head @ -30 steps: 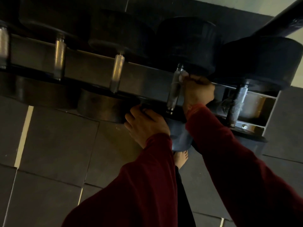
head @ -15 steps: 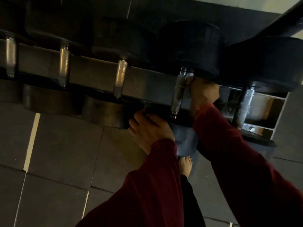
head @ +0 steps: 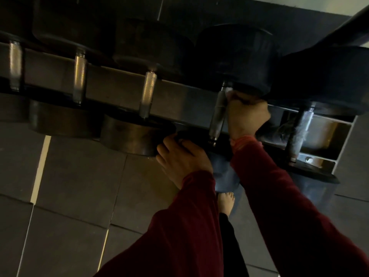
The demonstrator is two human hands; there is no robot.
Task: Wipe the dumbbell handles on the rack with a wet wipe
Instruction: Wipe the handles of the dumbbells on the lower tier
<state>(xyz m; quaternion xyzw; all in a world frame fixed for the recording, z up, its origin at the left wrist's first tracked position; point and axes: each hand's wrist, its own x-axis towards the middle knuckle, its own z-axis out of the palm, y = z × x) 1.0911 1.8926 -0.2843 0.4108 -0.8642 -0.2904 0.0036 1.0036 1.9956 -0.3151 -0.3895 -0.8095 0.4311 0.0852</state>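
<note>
Several black dumbbells with knurled steel handles lie across a metal rack (head: 179,100). My right hand (head: 246,114) grips a white wet wipe (head: 229,92) against the upper end of one dumbbell handle (head: 217,114), right under its far black head (head: 237,58). Only a small corner of the wipe shows above my fingers. My left hand (head: 181,158) rests on the near black head of the same dumbbell, with its fingers curled over the rim.
Other steel handles (head: 147,92) (head: 79,76) stand to the left. One more handle (head: 299,128) is at the right, near the rack's end plate (head: 311,160). Dark floor tiles (head: 69,186) and my bare foot (head: 225,202) lie below.
My right hand with the wipe has slid up the handle toward the far head. My left hand has stayed on the near head. The view has shifted slightly.
</note>
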